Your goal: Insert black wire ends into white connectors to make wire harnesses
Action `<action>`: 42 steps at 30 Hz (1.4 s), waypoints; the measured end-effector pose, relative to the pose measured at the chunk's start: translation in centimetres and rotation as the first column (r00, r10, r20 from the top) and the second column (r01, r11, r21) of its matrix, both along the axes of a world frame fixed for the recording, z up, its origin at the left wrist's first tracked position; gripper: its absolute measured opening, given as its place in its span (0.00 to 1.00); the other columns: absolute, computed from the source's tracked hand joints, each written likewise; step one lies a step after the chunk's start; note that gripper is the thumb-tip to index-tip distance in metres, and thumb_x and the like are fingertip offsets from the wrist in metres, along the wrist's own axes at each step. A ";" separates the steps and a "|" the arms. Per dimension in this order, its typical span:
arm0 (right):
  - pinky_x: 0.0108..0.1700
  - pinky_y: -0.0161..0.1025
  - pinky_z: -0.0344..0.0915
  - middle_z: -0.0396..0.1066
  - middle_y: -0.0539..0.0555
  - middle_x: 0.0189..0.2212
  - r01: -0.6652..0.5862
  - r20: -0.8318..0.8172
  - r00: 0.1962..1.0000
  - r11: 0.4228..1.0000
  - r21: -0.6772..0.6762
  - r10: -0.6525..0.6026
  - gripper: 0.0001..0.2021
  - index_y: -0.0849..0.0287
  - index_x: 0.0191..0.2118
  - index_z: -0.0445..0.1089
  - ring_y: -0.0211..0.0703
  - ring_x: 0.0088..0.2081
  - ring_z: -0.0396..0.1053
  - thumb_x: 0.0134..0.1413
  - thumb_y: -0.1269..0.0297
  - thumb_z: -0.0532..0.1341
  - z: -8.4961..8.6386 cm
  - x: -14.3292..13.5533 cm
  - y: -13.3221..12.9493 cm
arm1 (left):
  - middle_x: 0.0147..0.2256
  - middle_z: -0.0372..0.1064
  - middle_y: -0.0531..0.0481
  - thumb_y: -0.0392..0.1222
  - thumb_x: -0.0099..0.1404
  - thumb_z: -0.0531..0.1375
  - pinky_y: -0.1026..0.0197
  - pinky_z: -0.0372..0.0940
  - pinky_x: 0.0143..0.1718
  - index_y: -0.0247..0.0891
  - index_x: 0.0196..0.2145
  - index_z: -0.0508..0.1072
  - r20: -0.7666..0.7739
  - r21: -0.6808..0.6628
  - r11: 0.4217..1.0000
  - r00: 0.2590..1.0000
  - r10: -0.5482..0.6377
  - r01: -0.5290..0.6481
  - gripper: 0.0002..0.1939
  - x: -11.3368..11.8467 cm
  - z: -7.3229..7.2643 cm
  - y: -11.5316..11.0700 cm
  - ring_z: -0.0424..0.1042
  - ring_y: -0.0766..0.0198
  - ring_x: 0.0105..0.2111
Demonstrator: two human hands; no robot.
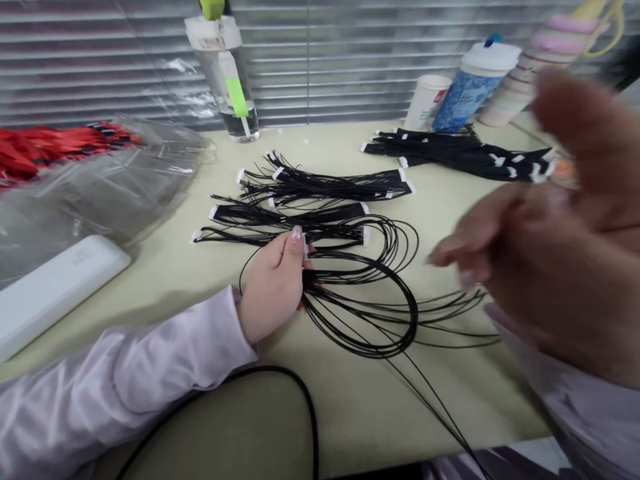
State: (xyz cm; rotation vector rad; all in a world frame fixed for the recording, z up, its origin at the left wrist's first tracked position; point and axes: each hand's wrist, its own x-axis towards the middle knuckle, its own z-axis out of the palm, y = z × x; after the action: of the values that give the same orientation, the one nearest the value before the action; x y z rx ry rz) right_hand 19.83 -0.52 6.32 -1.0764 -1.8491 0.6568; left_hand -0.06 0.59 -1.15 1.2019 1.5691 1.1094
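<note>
My left hand [277,283] is closed around a looped bundle of thin black wires [407,313], its thumb on top near a small white connector. Loops spread out to the right of the grip, and a few strands trail over the table's front edge. Close to the camera on the right, my right hand [565,247] is raised and blurred. Its thumb stands away from the partly bent fingers, and I see nothing held in it. Just beyond my left hand lie several black wire harnesses [330,183] with white connectors at their ends.
Another pile of black harnesses [450,153] lies at the back right. Behind it stand a white cup [427,100], a blue tumbler [473,87] and a pink bottle [530,73]. A clear bottle [225,80], bagged red wires [60,147] and a white box-like device [65,290] are leftward.
</note>
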 end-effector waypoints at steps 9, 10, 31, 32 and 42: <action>0.29 0.33 0.60 0.69 0.48 0.25 -0.052 0.368 0.928 0.999 -0.013 0.053 0.07 0.57 0.27 0.67 0.34 0.27 0.64 0.54 0.64 0.57 -2.7 -1.8 2.1 | 0.18 0.62 0.54 0.55 0.64 0.47 0.67 0.57 0.13 0.38 0.25 0.65 -0.046 0.073 0.986 0.988 -0.145 0.148 0.20 -0.2 0.6 -0.4 0.58 0.71 0.14; 0.30 0.33 0.59 0.69 0.48 0.25 -0.075 0.379 0.922 0.997 -0.003 0.071 0.06 0.57 0.28 0.67 0.34 0.27 0.64 0.54 0.65 0.57 -2.7 -1.9 2.0 | 0.18 0.62 0.54 0.54 0.64 0.47 0.67 0.57 0.14 0.38 0.24 0.64 -0.065 0.075 0.984 0.986 -0.154 0.159 0.20 -0.2 0.7 -0.4 0.58 0.71 0.15; 0.31 0.30 0.56 0.65 0.49 0.25 -0.229 0.515 0.854 0.945 0.234 0.079 0.09 0.60 0.29 0.69 0.32 0.29 0.62 0.57 0.69 0.53 -3.3 -2.5 1.8 | 0.20 0.61 0.54 0.49 0.67 0.45 0.67 0.57 0.21 0.37 0.22 0.61 -0.213 0.166 0.944 0.945 -0.246 0.284 0.20 -0.5 0.7 -0.2 0.59 0.71 0.20; 0.31 0.30 0.56 0.65 0.49 0.24 -0.235 0.510 0.857 0.939 0.251 0.077 0.09 0.60 0.29 0.69 0.32 0.29 0.61 0.57 0.69 0.53 -3.4 -2.6 1.8 | 0.20 0.62 0.54 0.49 0.67 0.45 0.67 0.57 0.21 0.37 0.22 0.61 -0.230 0.172 0.940 0.939 -0.254 0.296 0.19 -0.6 0.7 -0.2 0.59 0.71 0.20; 0.29 0.33 0.54 0.64 0.50 0.24 -0.242 0.556 0.829 0.937 0.251 0.065 0.14 0.61 0.26 0.68 0.34 0.28 0.59 0.60 0.65 0.50 -4.1 -2.9 1.6 | 0.19 0.59 0.55 0.44 0.67 0.45 0.67 0.55 0.22 0.37 0.21 0.58 -0.329 0.222 0.904 0.901 -0.284 0.366 0.18 -0.6 0.9 -0.5 0.57 0.71 0.20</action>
State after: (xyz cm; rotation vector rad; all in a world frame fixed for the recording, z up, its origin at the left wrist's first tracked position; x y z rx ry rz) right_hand 16.90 1.08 2.23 -0.9619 -2.4529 0.1253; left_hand -0.61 0.13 -0.29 1.8181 1.3728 0.9824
